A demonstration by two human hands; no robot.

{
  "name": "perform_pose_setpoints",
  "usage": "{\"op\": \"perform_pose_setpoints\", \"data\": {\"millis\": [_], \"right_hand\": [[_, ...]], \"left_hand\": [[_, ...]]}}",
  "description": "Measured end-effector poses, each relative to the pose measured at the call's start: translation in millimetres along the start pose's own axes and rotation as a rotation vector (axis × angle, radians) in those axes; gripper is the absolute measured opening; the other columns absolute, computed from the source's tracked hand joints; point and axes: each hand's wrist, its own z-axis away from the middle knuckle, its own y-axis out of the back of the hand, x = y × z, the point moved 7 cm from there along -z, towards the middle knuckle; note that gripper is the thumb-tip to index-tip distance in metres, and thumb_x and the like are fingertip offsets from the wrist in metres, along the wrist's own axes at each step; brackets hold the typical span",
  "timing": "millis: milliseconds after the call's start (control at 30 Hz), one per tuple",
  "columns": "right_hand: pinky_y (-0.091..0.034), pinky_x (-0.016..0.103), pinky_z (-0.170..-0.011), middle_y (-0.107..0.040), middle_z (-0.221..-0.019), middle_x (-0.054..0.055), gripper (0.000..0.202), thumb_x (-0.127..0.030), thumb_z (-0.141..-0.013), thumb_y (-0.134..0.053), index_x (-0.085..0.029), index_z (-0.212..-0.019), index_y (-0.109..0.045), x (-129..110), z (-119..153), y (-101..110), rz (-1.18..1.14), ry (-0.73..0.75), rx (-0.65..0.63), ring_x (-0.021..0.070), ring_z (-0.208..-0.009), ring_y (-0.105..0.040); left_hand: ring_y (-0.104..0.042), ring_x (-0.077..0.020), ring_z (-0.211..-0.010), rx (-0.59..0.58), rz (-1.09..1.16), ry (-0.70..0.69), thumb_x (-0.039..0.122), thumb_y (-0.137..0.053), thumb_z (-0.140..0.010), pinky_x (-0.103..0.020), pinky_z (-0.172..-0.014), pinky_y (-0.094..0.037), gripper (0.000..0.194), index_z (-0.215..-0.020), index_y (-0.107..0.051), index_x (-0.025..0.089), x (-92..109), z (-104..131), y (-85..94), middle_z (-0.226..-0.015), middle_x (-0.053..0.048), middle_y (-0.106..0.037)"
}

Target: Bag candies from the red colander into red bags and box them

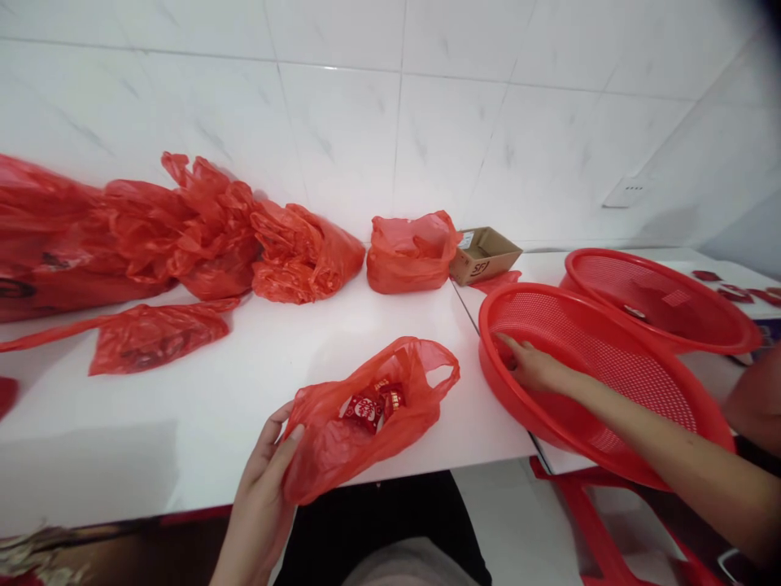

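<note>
My left hand (274, 464) grips the left rim of a red plastic bag (342, 456) between thumb and fingers. The bag lies on its side near the table's front edge, its mouth facing up. Inside it are a small red packet with white print (364, 409) and another with gold print (395, 397). On the right, my right hand (537, 366) reaches down into a large red plastic basket (647, 391), at its left inner wall. Its fingers look spread, nothing visible in them; the fingertips are partly hidden.
Several filled red bags (213, 228) line the wall. A flat red bag (162, 334) lies at left. Farther right are an upright red bag (412, 260), a small cardboard box (485, 259) and a second basket (656, 293). A red stool (579, 513) stands below; another person's skin (757, 395) shows at far right.
</note>
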Motion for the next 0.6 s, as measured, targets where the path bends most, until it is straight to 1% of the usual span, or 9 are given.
{"op": "perform_pose_setpoints", "data": {"millis": [67,133,200,300,400,433,500,567,600], "right_hand": [[-0.046,0.035,-0.069,-0.059,-0.105,0.014,0.061,-0.035,-0.081,-0.059,-0.023,-0.140,-0.045,-3,-6,-4,0.067,0.011,0.010,0.0230,-0.074,-0.064],[-0.046,0.036,-0.069,-0.060,-0.099,0.012,0.044,-0.037,-0.083,-0.055,-0.023,-0.125,-0.057,-8,-11,-4,0.096,0.049,0.041,0.0231,-0.072,-0.064],[-0.047,0.035,-0.069,-0.062,-0.091,0.010,0.030,-0.035,-0.082,-0.056,-0.022,-0.107,-0.064,-11,-16,-1,0.091,0.078,0.070,0.0227,-0.073,-0.063],[-0.047,0.031,-0.063,-0.062,-0.077,0.006,0.014,-0.031,-0.078,-0.058,-0.019,-0.086,-0.061,-9,-18,13,-0.132,0.043,0.039,0.0187,-0.067,-0.060],[-0.049,0.027,-0.061,-0.060,-0.074,0.003,0.019,-0.037,-0.084,-0.052,-0.018,-0.088,-0.055,-17,-9,48,-0.437,0.011,0.038,0.0135,-0.065,-0.056],[-0.050,0.026,-0.063,-0.059,-0.075,0.002,0.022,-0.041,-0.087,-0.050,-0.019,-0.090,-0.053,-26,-2,63,-0.512,0.023,0.070,0.0121,-0.065,-0.055],[-0.052,0.025,-0.067,-0.057,-0.076,0.000,0.025,-0.045,-0.088,-0.050,-0.021,-0.093,-0.051,-55,17,88,-0.632,0.090,0.165,0.0103,-0.065,-0.054],[-0.053,0.026,-0.069,-0.056,-0.076,-0.002,0.024,-0.044,-0.087,-0.055,-0.022,-0.095,-0.052,-98,41,95,-0.749,0.208,0.223,0.0114,-0.070,-0.059],[-0.053,0.026,-0.070,-0.057,-0.078,-0.002,0.022,-0.043,-0.088,-0.054,-0.022,-0.096,-0.052,-123,51,87,-0.771,0.279,0.187,0.0123,-0.073,-0.061]], "left_hand": [[-0.068,-0.0167,-0.084,-0.015,0.000,0.002,0.037,-0.081,-0.069,-0.020,-0.073,-0.052,0.053,-0.117,-0.061,0.027,-1,0,-2.1,-0.101,-0.002,-0.073],[-0.069,-0.0163,-0.082,-0.013,0.008,0.000,0.036,-0.081,-0.069,-0.020,-0.072,-0.052,0.053,-0.117,-0.061,0.026,-1,1,-2.0,-0.101,-0.002,-0.074],[-0.069,-0.0168,-0.081,-0.003,0.016,-0.003,0.035,-0.082,-0.068,-0.020,-0.070,-0.052,0.054,-0.118,-0.061,0.026,-2,1,0.1,-0.101,-0.003,-0.074],[-0.069,-0.0161,-0.079,-0.008,0.039,-0.001,0.035,-0.081,-0.069,-0.019,-0.066,-0.052,0.053,-0.117,-0.061,0.025,-2,1,3.8,-0.102,-0.003,-0.074],[-0.069,-0.0134,-0.079,-0.009,0.065,0.002,0.033,-0.079,-0.073,-0.017,-0.068,-0.053,0.046,-0.115,-0.062,0.025,-1,1,6.8,-0.105,-0.003,-0.073],[-0.069,-0.0131,-0.080,-0.004,0.068,0.001,0.032,-0.078,-0.073,-0.017,-0.069,-0.054,0.045,-0.114,-0.062,0.024,0,1,7.3,-0.106,-0.003,-0.073],[-0.069,-0.0144,-0.084,-0.005,0.079,0.000,0.031,-0.078,-0.073,-0.018,-0.072,-0.054,0.043,-0.113,-0.063,0.022,1,0,5.9,-0.108,-0.004,-0.072],[-0.069,-0.0160,-0.086,-0.019,0.106,0.008,0.030,-0.079,-0.071,-0.020,-0.074,-0.055,0.043,-0.111,-0.065,0.020,0,-2,1.9,-0.108,-0.005,-0.072],[-0.069,-0.0162,-0.086,-0.024,0.125,0.017,0.029,-0.080,-0.071,-0.020,-0.074,-0.056,0.043,-0.110,-0.066,0.019,0,-3,-0.3,-0.107,-0.005,-0.072]]}}
